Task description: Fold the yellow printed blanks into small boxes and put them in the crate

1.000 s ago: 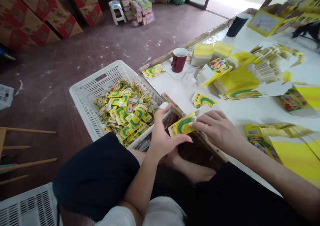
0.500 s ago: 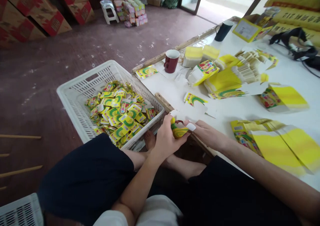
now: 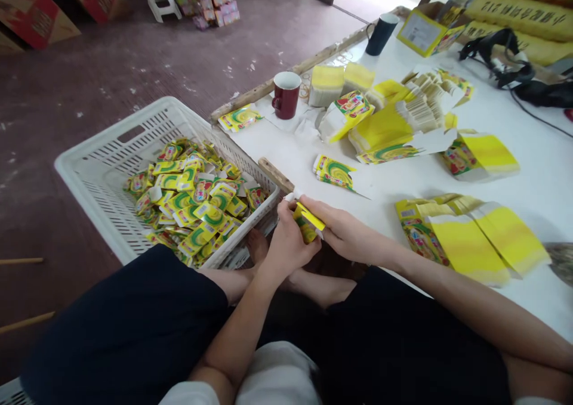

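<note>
A small yellow-and-green carton (image 3: pixel 307 221) is held between my two hands over my lap, at the table's edge. My left hand (image 3: pixel 290 238) wraps its fingers around the carton from the left. On the other side, my right hand (image 3: pixel 344 229) pinches the carton's upper right edge with thumb and fingers. White flaps show at the carton's top; its inside is hidden. Left of my hands, a white plastic basket (image 3: pixel 96 184) holds a heap of small yellow cartons (image 3: pixel 197 208). A flat carton (image 3: pixel 335 172) lies on the white table (image 3: pixel 290 154) just beyond my hands.
Stacks of flat yellow cartons (image 3: pixel 470 232) lie at the right, with more piled (image 3: pixel 385 130) farther back. A red mug (image 3: pixel 287 98) and a dark mug (image 3: pixel 380 35) stand near the table's far edge. Black straps (image 3: pixel 496 59) lie at the back right.
My right hand has closed in on the carton, and its yellow panel now stands up between my hands. The view has shifted, so the basket and table appear farther left.
</note>
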{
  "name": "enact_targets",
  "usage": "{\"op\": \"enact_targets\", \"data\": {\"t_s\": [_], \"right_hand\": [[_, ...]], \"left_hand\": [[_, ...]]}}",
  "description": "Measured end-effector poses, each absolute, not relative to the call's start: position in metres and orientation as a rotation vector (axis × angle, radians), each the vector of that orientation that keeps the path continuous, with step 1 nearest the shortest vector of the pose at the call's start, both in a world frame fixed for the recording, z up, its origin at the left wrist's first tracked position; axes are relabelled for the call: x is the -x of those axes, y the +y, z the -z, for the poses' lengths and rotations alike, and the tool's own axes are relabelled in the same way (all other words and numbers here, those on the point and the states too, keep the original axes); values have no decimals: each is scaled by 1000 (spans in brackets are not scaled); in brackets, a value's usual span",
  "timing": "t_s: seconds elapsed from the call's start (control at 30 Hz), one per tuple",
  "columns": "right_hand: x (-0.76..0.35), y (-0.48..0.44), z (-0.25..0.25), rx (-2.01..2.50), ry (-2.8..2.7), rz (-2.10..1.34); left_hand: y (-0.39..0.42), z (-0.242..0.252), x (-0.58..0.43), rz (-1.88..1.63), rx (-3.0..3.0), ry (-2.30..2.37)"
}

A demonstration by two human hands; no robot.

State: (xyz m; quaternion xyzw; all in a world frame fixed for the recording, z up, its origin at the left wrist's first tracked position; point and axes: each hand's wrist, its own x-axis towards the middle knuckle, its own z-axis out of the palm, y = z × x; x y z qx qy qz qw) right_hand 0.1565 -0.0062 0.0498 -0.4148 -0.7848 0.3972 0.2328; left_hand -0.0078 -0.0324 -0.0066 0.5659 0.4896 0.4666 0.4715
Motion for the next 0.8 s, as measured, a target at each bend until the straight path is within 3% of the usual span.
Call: {"op": "enact_targets", "data": {"t_s": [0.2, 0.4, 0.6, 0.8], "right_hand": [[-167, 3, -32, 1245, -2286, -660], [-175, 7, -32, 1133, -2589, -455], [-186, 12, -49, 990, -2538, -551], [-173, 4, -38, 1134, -2356, -679]], "left_hand": [[-18, 11, 24, -1133, -1698, 1377], [-13, 3, 45, -1181, -1860, 1339], [-15, 5, 46, -1175, -1902, 1312], [-17, 5, 40, -1139, -1875, 1333]]}}
